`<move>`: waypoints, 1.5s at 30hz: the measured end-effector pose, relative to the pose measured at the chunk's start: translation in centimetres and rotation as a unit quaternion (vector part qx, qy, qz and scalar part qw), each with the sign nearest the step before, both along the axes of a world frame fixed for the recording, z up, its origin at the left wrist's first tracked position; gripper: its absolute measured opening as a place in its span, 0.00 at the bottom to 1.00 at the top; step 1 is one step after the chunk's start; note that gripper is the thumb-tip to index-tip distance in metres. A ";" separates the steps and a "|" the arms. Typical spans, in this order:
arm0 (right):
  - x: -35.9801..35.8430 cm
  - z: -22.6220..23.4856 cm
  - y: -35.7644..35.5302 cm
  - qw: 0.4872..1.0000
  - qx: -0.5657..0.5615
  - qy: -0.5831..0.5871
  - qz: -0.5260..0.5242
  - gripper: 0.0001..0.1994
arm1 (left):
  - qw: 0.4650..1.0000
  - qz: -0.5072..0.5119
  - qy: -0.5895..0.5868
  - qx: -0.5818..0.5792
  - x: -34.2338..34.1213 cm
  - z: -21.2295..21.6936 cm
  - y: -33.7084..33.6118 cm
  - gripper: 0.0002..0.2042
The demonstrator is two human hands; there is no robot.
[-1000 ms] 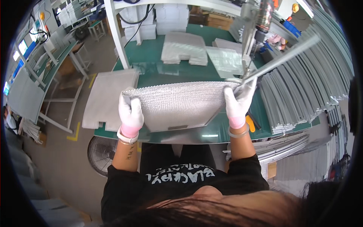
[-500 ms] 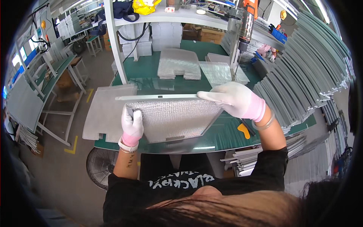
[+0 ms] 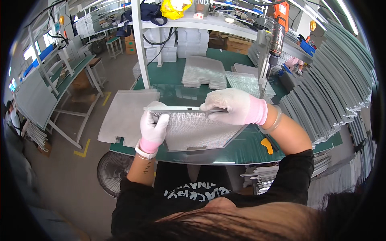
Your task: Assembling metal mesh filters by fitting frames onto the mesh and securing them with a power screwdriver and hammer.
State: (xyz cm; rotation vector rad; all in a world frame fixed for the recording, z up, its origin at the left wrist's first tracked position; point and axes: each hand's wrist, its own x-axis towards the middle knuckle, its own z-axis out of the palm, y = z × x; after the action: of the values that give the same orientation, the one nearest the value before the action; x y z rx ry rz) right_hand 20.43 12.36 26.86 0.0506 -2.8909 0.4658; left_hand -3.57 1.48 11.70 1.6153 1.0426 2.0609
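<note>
My left hand point(image 3: 154, 129) clasps the mesh panel point(image 3: 197, 130) by its upper left corner, mid-frame, above the green worktop point(image 3: 251, 138). My right hand point(image 3: 232, 106) has its fingers closed around the pale strip point(image 3: 179, 108) along the panel's top edge. Right of centre lies a yellow handle point(image 3: 266, 146); sheets point(image 3: 128, 114) lie left.

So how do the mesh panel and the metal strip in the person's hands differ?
The mesh panel is broad; the metal strip is long and narrow.
The mesh panel has a finely textured face; the metal strip looks smooth, with a small dark slot.
The left hand grips the mesh panel; the right hand pinches the metal strip.
Both look silvery grey.
</note>
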 end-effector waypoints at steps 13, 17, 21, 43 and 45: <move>-1.3 -0.8 0.8 0.998 0.048 0.050 0.012 0.30 | 0.954 0.260 -0.021 0.150 1.6 -0.4 2.8 0.30; -1.7 -1.0 1.5 0.997 0.037 0.060 0.001 0.29 | 0.941 0.330 -0.004 0.081 2.2 -0.2 3.3 0.19; -1.6 -0.9 1.2 0.999 0.035 0.041 0.001 0.30 | 0.937 0.333 0.022 0.104 1.7 -1.0 3.2 0.15; 13.9 -14.6 4.0 0.802 0.078 0.381 -0.454 0.12 | 0.982 0.152 0.097 0.062 -1.8 2.5 4.7 0.18; 22.8 -24.3 6.5 0.789 0.117 0.147 -0.584 0.17 | 0.937 0.143 0.291 0.134 -0.3 7.8 4.9 0.17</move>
State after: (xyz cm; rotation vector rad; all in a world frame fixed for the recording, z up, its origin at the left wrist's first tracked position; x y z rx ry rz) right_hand 43.25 18.87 2.60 -1.3785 -2.0713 -0.1448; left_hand -3.86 6.34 19.48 2.4410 1.2825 2.0079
